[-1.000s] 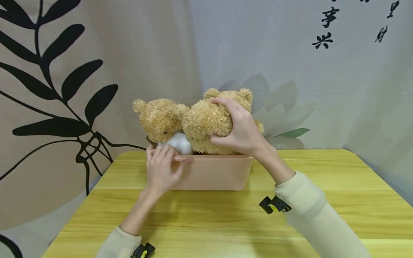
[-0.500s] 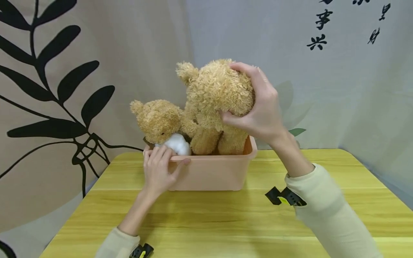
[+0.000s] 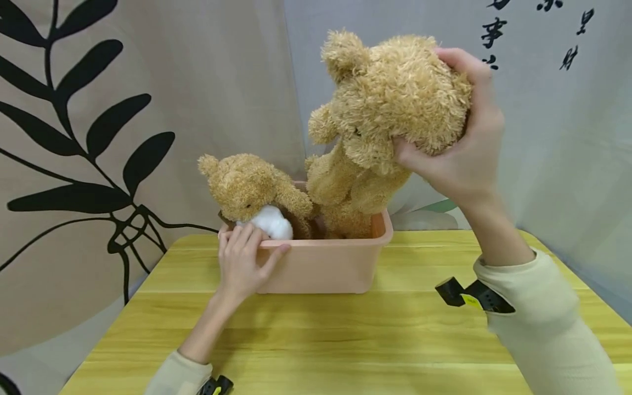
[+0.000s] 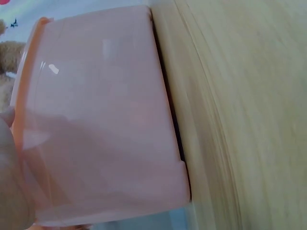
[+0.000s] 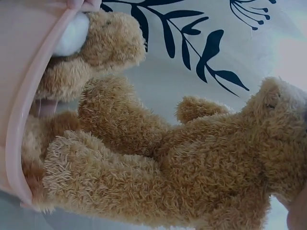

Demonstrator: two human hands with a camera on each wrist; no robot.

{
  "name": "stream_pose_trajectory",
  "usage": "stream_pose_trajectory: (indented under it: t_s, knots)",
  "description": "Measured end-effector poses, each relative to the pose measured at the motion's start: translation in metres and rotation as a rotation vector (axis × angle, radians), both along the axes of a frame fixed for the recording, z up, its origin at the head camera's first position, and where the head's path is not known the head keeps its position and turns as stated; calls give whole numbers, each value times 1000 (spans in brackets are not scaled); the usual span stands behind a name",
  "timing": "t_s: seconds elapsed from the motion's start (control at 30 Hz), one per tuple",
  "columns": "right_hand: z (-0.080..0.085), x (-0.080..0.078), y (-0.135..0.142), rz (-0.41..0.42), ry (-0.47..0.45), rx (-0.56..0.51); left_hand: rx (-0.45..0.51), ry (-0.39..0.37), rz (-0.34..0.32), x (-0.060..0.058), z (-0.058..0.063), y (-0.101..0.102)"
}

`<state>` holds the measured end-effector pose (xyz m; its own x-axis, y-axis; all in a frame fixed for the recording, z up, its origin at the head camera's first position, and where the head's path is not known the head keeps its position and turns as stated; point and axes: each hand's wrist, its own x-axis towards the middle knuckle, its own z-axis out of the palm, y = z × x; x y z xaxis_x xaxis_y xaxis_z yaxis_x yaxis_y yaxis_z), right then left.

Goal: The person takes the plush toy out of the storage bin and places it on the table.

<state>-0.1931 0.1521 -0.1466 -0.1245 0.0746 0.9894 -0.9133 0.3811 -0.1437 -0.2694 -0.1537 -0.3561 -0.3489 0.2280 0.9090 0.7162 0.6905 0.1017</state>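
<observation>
My right hand [image 3: 469, 131] grips a fluffy tan teddy bear [image 3: 395, 93] by the head, over the right end of a pink plastic bin [image 3: 321, 269]. Its legs hang down at the bin's opening; in the right wrist view the bear's body [image 5: 206, 163] stretches from the hand to the rim. My left hand [image 3: 242, 263] holds the bin's front left rim, thumb outside and fingers over the edge. A second tan teddy bear [image 3: 247, 184] leans inside at the left, its lower part hidden. Next to its muzzle sits a fluffy white ball-like thing [image 3: 272, 222].
The bin stands on a yellow wood-grain table [image 3: 316, 340]. Behind hangs a pale cloth backdrop [image 3: 237, 71] with black leaf prints and written characters. In the right wrist view, brown fur [image 5: 36, 143] shows inside the bin below the raised bear's legs.
My right hand has lifted the teddy bear by its head, up and to the right, drawing its body out of the bin. The left hand has stayed on the rim.
</observation>
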Motion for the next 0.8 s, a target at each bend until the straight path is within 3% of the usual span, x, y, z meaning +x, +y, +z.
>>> stream_pose_trajectory:
  t_s: [0.5, 0.8]
  knots:
    - [-1, 2, 44, -82, -51, -95, -8, 1, -9, 1, 1, -1]
    - [-6, 1, 84, -248, -122, -108, -13, -5, -2, 1, 1, 0]
